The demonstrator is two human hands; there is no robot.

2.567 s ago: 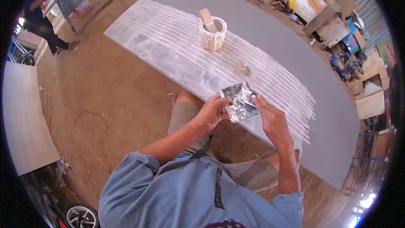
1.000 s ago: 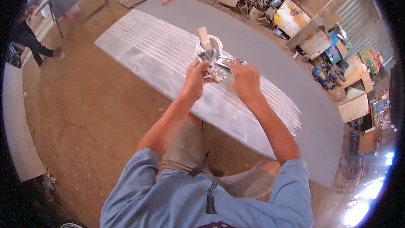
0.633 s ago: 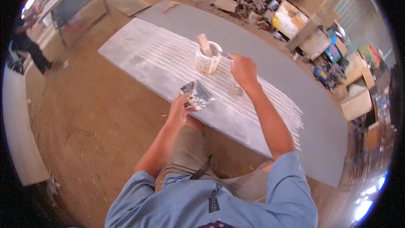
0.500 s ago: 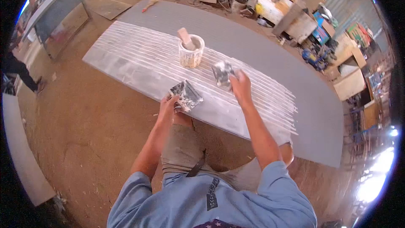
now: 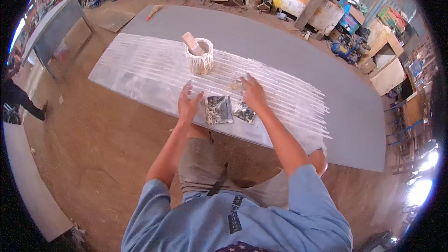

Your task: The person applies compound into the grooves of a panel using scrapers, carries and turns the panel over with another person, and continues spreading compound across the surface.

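My left hand (image 5: 188, 106) hovers over the near edge of a large grey panel (image 5: 149, 86), fingers spread and holding nothing. Just right of it lies a square, dark spreader plate (image 5: 219, 110) smeared with pale paste. A second smeared spreader (image 5: 244, 112) rests beside that plate, partly under my right wrist. My right hand (image 5: 254, 95) is above the panel with its fingers apart, its tips beside a small tan patch (image 5: 237, 85). A paste-streaked tub (image 5: 200, 64) stands behind both hands on the white-striped area, a flat wooden stick (image 5: 190, 42) leaning in it.
A brush (image 5: 154, 12) with a red tip lies at the panel's far left corner. Scrap wood, boxes and a blue machine (image 5: 345, 50) line the back wall. Another person's dark-clothed leg (image 5: 28, 100) shows at left, near a grey table (image 5: 56, 23).
Both spreaders, held one in each hand before, now lie side by side on the panel. My hands have let go of them, and the view has shifted slightly.
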